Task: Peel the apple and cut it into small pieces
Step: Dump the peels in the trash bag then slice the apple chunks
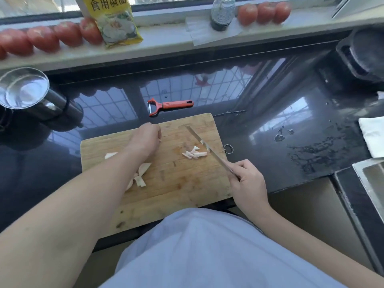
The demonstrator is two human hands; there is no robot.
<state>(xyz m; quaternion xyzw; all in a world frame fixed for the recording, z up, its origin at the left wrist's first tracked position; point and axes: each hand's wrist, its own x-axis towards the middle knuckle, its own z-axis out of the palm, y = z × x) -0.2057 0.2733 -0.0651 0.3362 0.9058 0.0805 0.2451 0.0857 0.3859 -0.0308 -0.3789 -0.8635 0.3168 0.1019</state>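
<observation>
Over board, right hand (247, 179) gripping knife (207, 149)

peeler (170, 105): orange-red
cutting board (178, 183): pale wood grain
apple pieces (194, 154): creamy, pinkish
tabletop (291, 113): glossy black
packet (113, 19): yellow
tomatoes (264, 12): red

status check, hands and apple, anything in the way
Right hand grips knife, blade over cut apple pieces. Left hand curled on cutting board, grip contents hidden. Larger apple slices by left forearm. Peeler off board, nothing blocking.
</observation>
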